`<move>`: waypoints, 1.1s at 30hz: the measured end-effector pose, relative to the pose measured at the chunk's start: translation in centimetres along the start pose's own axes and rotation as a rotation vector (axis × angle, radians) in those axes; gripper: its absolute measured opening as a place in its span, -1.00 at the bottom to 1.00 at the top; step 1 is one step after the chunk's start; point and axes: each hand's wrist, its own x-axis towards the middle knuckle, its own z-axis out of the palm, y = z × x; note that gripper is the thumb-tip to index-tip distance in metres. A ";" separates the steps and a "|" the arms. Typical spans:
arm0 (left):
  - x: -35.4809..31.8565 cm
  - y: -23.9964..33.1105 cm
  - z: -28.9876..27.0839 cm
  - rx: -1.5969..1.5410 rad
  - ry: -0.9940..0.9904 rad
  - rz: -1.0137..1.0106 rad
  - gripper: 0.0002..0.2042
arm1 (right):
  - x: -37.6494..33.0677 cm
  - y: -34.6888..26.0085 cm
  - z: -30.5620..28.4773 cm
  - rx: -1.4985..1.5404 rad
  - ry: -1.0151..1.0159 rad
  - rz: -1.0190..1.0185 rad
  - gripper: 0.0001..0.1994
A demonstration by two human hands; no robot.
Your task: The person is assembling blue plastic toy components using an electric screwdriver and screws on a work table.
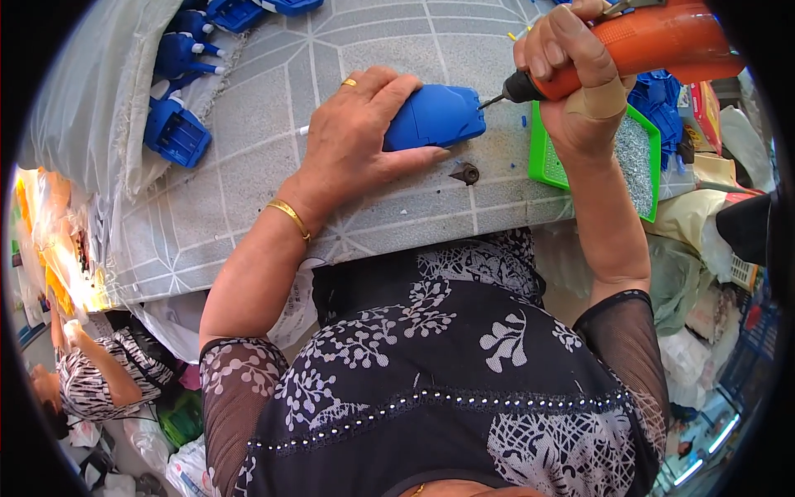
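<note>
Left hand clamped down on blue part, pinning it flat to table near front edge. Right hand wrapped round orange driver, bit tip touching part's right end. Green tray w/ screws just beyond, more blue parts far left.

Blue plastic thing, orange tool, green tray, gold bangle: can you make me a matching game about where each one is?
Things:
1. blue plastic part
2. orange power screwdriver
3. green tray
4. gold bangle

Places:
A. on the left wrist
B. gripped in the right hand
C. pinned to the table under the left hand
D. on the table under the right wrist

Pairs: 1-C, 2-B, 3-D, 4-A
</note>
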 end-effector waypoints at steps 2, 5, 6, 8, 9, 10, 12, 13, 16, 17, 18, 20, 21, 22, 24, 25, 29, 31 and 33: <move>0.0 0.1 0.0 0.008 -0.006 0.001 -0.36 | 0.0 0.1 0.1 -0.023 0.003 -0.004 -0.77; 0.1 0.2 0.1 0.027 -0.011 0.002 -0.36 | 0.0 0.4 0.3 -0.049 0.012 -0.014 -0.77; 0.1 0.2 0.0 0.030 -0.011 0.005 -0.36 | 0.0 0.4 0.3 -0.047 0.015 -0.024 -0.77; 0.1 0.3 0.0 0.038 0.001 0.012 -0.36 | 0.0 0.5 0.2 -0.040 0.015 -0.033 -0.78; 0.2 0.3 0.0 0.036 0.000 0.011 -0.36 | 0.1 0.6 0.2 -0.038 0.015 -0.037 -0.79; 0.2 0.3 0.0 0.038 -0.002 0.012 -0.36 | 0.2 0.7 0.1 -0.039 0.017 -0.035 -0.79; 0.3 0.3 0.0 0.039 -0.007 0.010 -0.35 | 0.3 0.8 0.0 -0.029 0.000 -0.025 -0.79; 0.3 0.1 0.1 0.043 -0.004 0.015 -0.35 | 0.3 0.9 0.0 -0.028 0.002 -0.023 -0.79; 0.6 0.4 0.2 0.047 -0.010 0.005 -0.34 | 1.4 2.4 -0.6 -0.062 -0.017 0.000 -0.79; 0.9 0.8 0.1 0.047 -0.018 -0.008 -0.34 | 2.9 4.7 -1.8 0.249 -0.280 -0.165 -0.79; 1.0 0.8 0.2 0.042 -0.020 -0.001 -0.34 | 3.7 6.0 -2.5 0.556 -0.546 -0.327 -0.80; 0.6 0.2 -0.2 0.099 0.003 0.054 -0.31 | 0.9 3.0 -0.4 0.153 -0.383 -0.151 -0.81; 0.7 0.2 -0.3 0.114 0.012 0.062 -0.31 | 0.2 1.4 0.0 -0.260 -0.202 0.013 -0.82; 0.7 0.1 -0.4 0.111 0.002 0.058 -0.30 | 0.2 1.3 -1.0 -0.346 -0.269 0.083 -0.81; 0.8 0.1 -0.2 0.104 0.004 0.063 -0.31 | 0.4 0.6 -0.3 -0.279 -0.302 -0.019 -0.86; 0.8 0.1 -0.1 0.089 0.004 0.062 -0.31 | 1.2 1.2 -1.2 -0.275 -0.295 -0.045 -0.78; 0.9 0.7 -0.2 0.099 0.034 0.037 -0.32 | 3.2 0.6 -3.8 -0.085 -0.096 -0.167 -0.82; 0.5 0.1 -1.7 0.173 0.045 0.017 -0.33 | 5.4 -1.4 -4.5 -0.234 0.081 -0.306 -0.73; -0.5 0.3 -4.4 0.308 0.073 -0.055 -0.33 | 7.9 -3.6 -7.2 -0.445 0.067 -0.218 -0.64</move>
